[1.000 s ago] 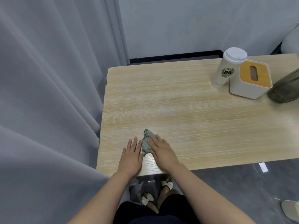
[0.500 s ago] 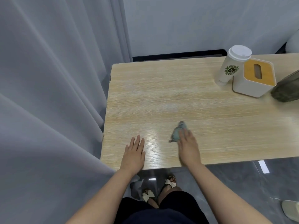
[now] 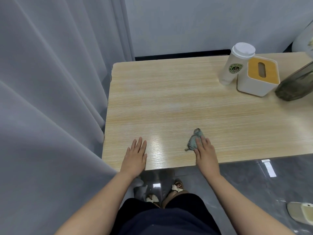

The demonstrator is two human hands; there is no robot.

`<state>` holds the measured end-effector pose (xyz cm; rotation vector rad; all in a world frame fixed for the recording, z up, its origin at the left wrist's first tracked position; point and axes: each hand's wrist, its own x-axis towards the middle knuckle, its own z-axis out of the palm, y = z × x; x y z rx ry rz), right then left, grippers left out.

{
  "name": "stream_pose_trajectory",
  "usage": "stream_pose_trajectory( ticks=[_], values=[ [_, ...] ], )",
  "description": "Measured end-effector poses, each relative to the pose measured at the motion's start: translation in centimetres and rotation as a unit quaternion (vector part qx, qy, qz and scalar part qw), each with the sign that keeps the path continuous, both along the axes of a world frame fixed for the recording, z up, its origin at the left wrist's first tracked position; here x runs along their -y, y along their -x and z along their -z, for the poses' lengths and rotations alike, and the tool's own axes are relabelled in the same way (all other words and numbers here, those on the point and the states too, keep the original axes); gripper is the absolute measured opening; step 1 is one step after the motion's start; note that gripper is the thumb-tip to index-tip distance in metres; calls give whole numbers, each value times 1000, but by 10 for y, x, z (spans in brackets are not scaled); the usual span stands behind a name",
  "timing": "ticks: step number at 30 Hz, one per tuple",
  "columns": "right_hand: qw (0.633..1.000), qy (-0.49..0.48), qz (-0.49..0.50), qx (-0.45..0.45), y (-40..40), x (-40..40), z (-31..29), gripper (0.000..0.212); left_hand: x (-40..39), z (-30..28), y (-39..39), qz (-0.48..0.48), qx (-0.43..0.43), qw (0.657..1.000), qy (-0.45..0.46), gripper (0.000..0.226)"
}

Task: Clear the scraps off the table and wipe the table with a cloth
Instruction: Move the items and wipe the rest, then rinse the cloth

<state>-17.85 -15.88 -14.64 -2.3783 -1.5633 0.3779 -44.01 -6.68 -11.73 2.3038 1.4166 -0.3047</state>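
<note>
A small grey-green cloth (image 3: 194,140) lies bunched on the light wooden table (image 3: 169,102), near its front edge. My right hand (image 3: 205,152) presses on the cloth's right side with straight fingers, covering part of it. My left hand (image 3: 136,156) rests flat on the table near the front left corner, fingers straight and together, holding nothing. No scraps show on the tabletop.
At the table's back right stand a white lidded cup (image 3: 236,64), a white tissue box (image 3: 258,76) with a wooden top, and a dark glass vessel (image 3: 294,83). Grey curtains (image 3: 50,99) hang along the left. A slipper (image 3: 301,213) lies on the floor.
My right hand has slid the cloth to the right along the front of the table, away from my left hand. My left hand has stayed flat in place.
</note>
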Motion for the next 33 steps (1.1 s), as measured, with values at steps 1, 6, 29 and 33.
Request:
stream_pose_trajectory(
  ticks=[1,6,29,33],
  values=[
    [1000,-1,27,5,7,-1,1,47,1,0,0,-2,-2,1000,0,54],
    [980,-12,-198,-32,86,-12,-5,49,2,1,-2,-15,7,1000,6,54],
    [972,22,-222,-74,53,-73,-12,46,-23,-11,-8,-46,29,996,-64,52],
    [965,49,-253,-36,51,-103,-15,50,-48,-12,-8,-77,6,996,-36,53]
  ],
)
